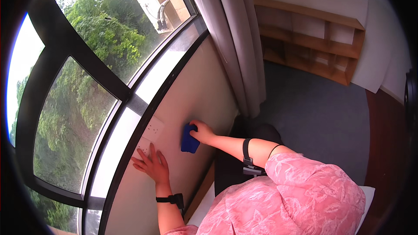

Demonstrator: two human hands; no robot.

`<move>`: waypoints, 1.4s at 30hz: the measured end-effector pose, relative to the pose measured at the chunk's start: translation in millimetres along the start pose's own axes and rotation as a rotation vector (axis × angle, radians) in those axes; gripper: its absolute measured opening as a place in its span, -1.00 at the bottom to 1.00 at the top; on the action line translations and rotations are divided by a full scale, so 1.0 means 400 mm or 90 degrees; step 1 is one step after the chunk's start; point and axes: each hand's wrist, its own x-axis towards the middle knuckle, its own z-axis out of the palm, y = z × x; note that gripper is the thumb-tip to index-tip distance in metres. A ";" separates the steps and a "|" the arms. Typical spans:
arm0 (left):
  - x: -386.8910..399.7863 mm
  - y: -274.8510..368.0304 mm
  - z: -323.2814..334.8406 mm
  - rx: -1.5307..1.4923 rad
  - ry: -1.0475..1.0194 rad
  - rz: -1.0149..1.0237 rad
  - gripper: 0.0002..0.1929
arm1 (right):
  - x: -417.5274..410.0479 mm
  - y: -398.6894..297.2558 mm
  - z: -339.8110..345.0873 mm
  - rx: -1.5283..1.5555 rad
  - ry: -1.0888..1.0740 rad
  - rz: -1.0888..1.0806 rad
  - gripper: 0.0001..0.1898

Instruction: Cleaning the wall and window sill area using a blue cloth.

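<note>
A folded blue cloth (189,140) lies flat against the pale wall (192,94) below the window. My right hand (203,133) grips its upper right edge, with the thumb and fingers partly over it. To the left, my left hand (153,164) has its fingers spread and appears to rest on the wall, holding nothing. Its fingertips reach over the lower wall socket (143,144), covering part of it. Another white wall socket (152,128) shows just above, between my left hand and the cloth.
A black-framed window (127,93) rises on the left, with its sill along the wall's top. A grey curtain (240,42) hangs beyond my right hand. A wooden shelf unit (310,45) stands on the grey carpet (313,117). Something white (369,195) lies beneath me.
</note>
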 end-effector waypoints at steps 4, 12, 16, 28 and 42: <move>0.041 0.082 -0.076 -0.101 0.001 -0.047 -0.49 | 0.021 0.017 -0.091 0.048 0.067 0.045 -0.56; 0.253 0.237 -0.239 -0.252 0.115 0.109 -0.43 | 0.035 -0.033 -0.232 0.101 0.229 -0.038 -0.64; 0.424 0.177 -0.185 -0.190 -0.028 0.123 -0.38 | 0.038 -0.064 -0.279 0.107 0.294 -0.073 -0.64; 0.682 0.218 -0.051 -0.254 -0.360 0.205 -0.21 | 0.279 -0.036 -0.344 0.126 0.297 -0.135 -0.61; 0.691 0.238 -0.042 -0.281 -0.315 0.184 -0.39 | 0.246 -0.143 -0.038 0.080 0.265 -0.281 -0.27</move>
